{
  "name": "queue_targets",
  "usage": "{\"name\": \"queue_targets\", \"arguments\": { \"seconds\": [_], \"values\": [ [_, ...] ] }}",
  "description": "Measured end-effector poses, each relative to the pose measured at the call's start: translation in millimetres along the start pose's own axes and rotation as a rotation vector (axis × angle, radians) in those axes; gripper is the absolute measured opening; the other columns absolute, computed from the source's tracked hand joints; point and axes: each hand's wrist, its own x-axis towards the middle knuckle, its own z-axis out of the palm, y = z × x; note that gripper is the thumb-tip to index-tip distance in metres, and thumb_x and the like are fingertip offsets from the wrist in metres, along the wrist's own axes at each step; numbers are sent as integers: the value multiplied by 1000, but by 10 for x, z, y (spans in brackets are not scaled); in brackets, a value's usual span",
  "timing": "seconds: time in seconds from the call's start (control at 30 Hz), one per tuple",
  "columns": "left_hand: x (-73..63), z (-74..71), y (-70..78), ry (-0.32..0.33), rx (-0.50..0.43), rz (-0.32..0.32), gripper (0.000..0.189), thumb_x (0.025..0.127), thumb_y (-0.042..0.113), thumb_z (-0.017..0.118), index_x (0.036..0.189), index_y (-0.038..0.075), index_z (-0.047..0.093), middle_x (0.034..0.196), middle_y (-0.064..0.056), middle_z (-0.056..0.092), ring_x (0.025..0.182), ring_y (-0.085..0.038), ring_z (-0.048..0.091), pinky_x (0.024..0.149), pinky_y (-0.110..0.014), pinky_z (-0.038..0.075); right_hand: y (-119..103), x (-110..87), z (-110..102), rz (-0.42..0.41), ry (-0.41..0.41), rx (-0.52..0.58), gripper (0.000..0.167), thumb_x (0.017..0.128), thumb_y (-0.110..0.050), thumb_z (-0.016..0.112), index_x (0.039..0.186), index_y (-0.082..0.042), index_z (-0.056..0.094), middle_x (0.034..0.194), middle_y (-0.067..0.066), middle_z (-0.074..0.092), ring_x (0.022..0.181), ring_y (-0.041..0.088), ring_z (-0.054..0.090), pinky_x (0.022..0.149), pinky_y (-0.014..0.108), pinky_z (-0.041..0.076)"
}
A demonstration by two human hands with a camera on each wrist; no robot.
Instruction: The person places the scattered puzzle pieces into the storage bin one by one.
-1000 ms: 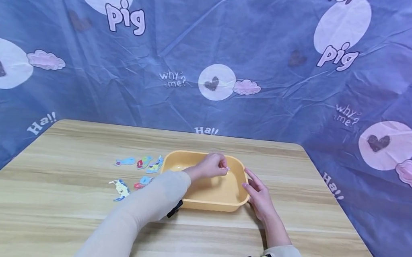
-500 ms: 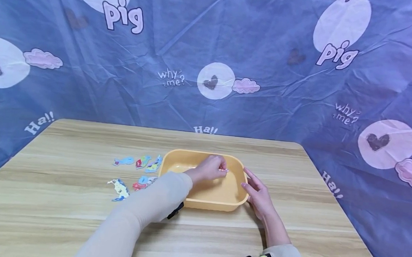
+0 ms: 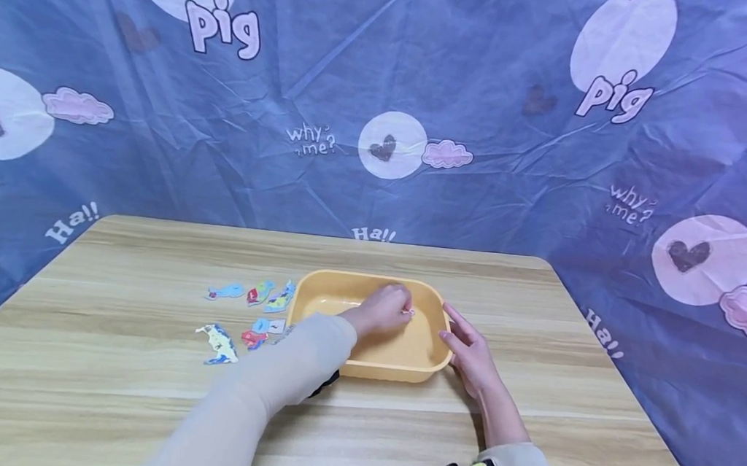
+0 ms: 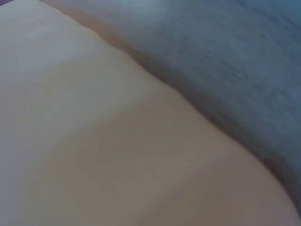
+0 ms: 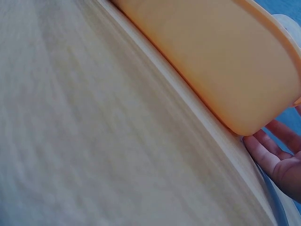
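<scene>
My left hand (image 3: 386, 308) reaches into a yellow plastic tub (image 3: 363, 370), fingers curled. At its fingertips it pinches a small whitish-pink piece (image 3: 411, 313), mostly hidden by the fingers. My right hand (image 3: 474, 361) holds the tub's right end, thumb at the rim and fingers along the outside. In the right wrist view, fingers (image 5: 265, 153) lie at the tub's bottom corner. Only a pale sleeve (image 4: 103, 132) fills most of the left wrist view.
Left of the tub on the wooden table (image 3: 104, 395) lie several flat coloured pieces: a blue one (image 3: 227, 291), a red-and-green one (image 3: 260, 293), a yellow-and-blue one (image 3: 280, 297), a large cream-and-blue one (image 3: 218, 344) and a red one (image 3: 253, 338). A blue printed cloth (image 3: 324, 185) hangs behind.
My left hand has sunk slightly lower inside the tub with the small piece, and its forearm has shifted right. The right hand stays at the tub's end.
</scene>
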Motion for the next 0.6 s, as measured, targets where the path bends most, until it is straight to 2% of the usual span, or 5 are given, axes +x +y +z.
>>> {"name": "queue_targets", "arguments": {
  "seconds": [0.27, 0.6],
  "values": [
    [-5, 5, 23, -12, 30, -11, 13, 77, 14, 60, 65, 10, 54, 68, 3, 48, 68, -12, 48, 65, -22, 39, 19, 3, 7, -5, 4, -1, 55, 83, -2, 52, 133, -9, 32, 122, 25, 35, 99, 29, 47, 76, 39, 45],
    [-1, 8, 48, -82, 107, -2, 12, 79, 18, 58, 72, 9, 59, 70, 2, 49, 70, -12, 48, 66, -21, 40, 22, 27, -9, 4, -4, -14, 56, 82, -1, 51, 134, -10, 31, 128, 22, 33, 106, 33, 42, 76, 39, 45]
  ]
}}
